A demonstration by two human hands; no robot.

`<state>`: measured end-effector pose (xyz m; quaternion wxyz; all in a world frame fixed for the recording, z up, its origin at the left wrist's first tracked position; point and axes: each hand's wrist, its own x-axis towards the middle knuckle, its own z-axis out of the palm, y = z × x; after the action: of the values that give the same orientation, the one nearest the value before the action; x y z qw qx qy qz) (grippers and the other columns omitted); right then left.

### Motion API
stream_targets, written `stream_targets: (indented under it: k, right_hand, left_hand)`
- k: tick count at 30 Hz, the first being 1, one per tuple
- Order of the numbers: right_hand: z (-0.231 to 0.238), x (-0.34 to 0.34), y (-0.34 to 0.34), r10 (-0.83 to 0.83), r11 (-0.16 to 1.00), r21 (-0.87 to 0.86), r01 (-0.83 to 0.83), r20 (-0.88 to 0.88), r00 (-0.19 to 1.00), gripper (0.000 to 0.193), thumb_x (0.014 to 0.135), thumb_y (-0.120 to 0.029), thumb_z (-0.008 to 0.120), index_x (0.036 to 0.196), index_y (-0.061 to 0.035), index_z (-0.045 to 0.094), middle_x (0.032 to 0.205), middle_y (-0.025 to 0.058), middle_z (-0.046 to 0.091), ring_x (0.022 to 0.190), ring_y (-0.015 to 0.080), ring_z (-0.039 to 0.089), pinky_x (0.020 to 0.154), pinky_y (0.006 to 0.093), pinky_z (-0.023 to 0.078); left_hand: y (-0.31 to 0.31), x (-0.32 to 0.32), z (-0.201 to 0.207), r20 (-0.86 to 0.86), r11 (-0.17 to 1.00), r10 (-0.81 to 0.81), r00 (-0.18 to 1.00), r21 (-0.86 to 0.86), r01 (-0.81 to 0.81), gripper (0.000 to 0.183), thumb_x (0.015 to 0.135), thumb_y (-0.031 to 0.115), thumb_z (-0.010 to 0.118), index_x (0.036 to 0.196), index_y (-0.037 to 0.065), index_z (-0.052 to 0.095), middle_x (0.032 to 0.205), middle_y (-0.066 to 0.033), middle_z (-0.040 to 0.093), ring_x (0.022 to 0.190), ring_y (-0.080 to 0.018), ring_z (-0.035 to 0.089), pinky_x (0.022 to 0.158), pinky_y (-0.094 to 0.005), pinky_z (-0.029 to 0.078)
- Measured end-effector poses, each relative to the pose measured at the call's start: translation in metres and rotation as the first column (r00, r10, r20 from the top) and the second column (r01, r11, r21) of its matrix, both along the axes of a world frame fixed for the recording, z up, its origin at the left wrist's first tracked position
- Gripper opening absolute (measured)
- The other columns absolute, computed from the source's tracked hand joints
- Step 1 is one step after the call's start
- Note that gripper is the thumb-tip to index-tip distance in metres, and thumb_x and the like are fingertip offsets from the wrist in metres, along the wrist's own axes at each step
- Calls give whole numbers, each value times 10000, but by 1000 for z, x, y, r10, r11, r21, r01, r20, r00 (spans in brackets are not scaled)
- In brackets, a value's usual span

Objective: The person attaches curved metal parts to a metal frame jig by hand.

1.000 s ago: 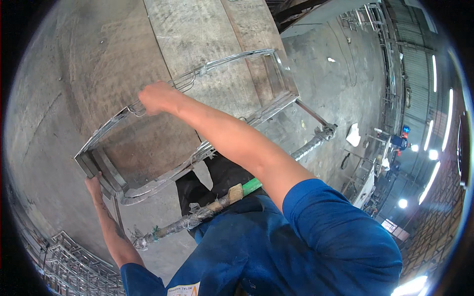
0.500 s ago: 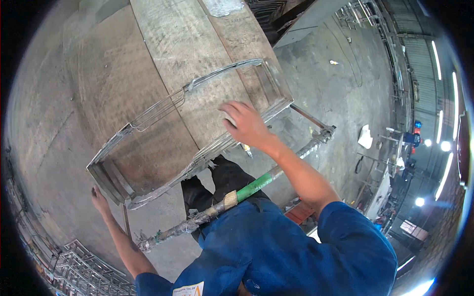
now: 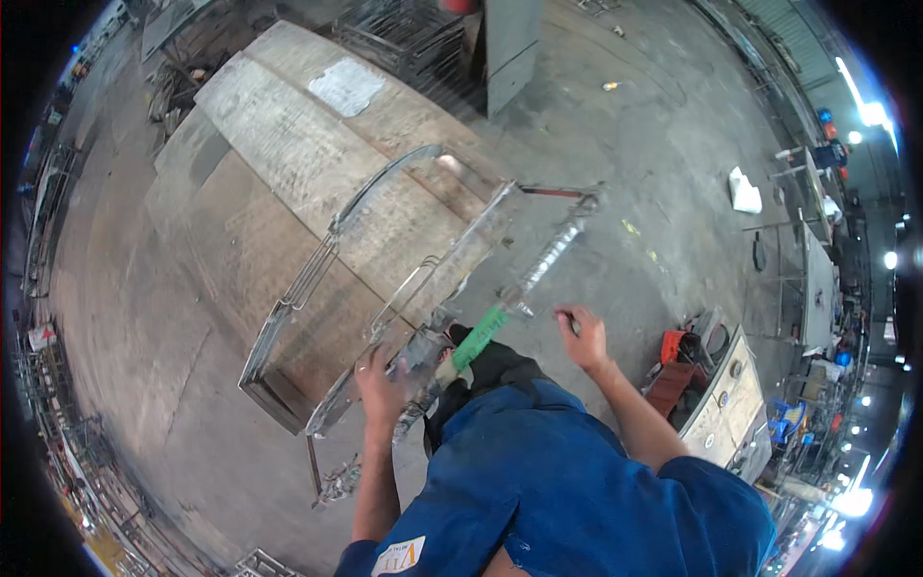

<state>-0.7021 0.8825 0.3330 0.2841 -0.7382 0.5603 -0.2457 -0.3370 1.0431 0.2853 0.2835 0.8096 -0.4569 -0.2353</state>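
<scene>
A metal frame (image 3: 358, 205) with curved long rails and thin wire rods lies on the worn board tabletop (image 3: 271, 104), its near side toward me. My left hand (image 3: 382, 389) is in front of the frame's near rail, fingers somewhat apart and slightly blurred. Whether it touches the rail I cannot tell. My right hand (image 3: 586, 341) is raised off to the right, away from the frame, with fingers curled in. Anything inside those fingers is hidden. Between my body and the frame runs a wrapped bar (image 3: 478, 338) with a green section.
A grey upright panel (image 3: 512, 53) and stacked dark metal parts (image 3: 409, 43) stand beyond the table. At right is a pale board (image 3: 723, 399) with round fittings, beside a reddish box (image 3: 670, 387). A white sack (image 3: 744, 190) lies on the concrete floor.
My left hand has come in from the frame's far-left end to its near rail. The right hand has drawn back from over the frame to the right. The view has turned.
</scene>
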Motion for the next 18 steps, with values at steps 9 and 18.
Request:
stream_targets:
  k: [9,18]
  right_hand:
    - [-173,-255,152,81,797,551,247,-502,861,258,907,-230,639,1102,-105,755,954,229,744,933,367,738,815,475,565]
    - [-380,-428,208,-233,538,777,327,-236,943,289,958,-270,580,1031,-34,729,1028,160,756,850,308,748,722,458,596]
  left_hand:
    - [-81,-79,59,302,948,-155,941,-221,227,326,893,167,726,1188,46,660,1205,-170,646,1218,-377,563,1144,-562,344]
    - [-245,-252,40,119,862,-441,890,-219,457,300,854,118,748,1132,27,684,1191,-150,667,1146,-373,604,987,-446,489]
